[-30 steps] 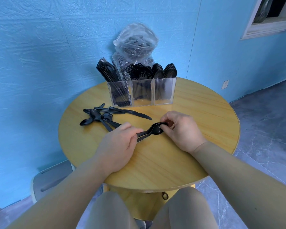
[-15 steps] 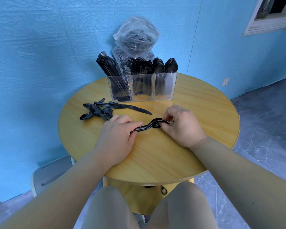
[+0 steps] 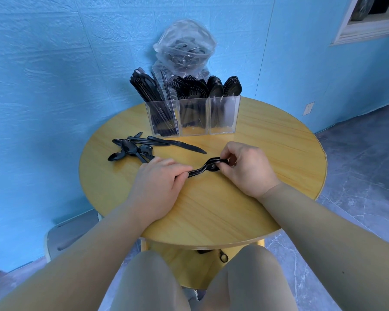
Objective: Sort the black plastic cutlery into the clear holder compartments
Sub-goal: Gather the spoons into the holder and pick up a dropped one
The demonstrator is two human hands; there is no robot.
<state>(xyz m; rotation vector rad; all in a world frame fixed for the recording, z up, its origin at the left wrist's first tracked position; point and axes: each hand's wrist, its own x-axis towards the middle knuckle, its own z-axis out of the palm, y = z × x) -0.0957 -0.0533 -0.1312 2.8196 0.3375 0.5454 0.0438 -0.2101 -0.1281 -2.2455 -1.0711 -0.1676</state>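
Note:
A small bundle of black plastic spoons (image 3: 202, 169) lies stacked sideways just above the round wooden table (image 3: 211, 209). My left hand (image 3: 157, 185) grips the handle ends. My right hand (image 3: 245, 169) pinches the bowl ends. The clear holder (image 3: 193, 117) stands at the table's far side with three compartments: knives on the left, forks in the middle, spoons on the right. Loose spoons (image 3: 128, 150) and knives (image 3: 177, 144) lie on the table left of my hands.
A clear plastic bag (image 3: 184, 46) with more black cutlery leans against the blue wall behind the holder. A grey stool (image 3: 70, 236) sits low at the left. My knees are under the table's near edge.
The stacked spoons have turned on their side, and both hands have drawn slightly apart along them. The loose pile and the holder stay where they were.

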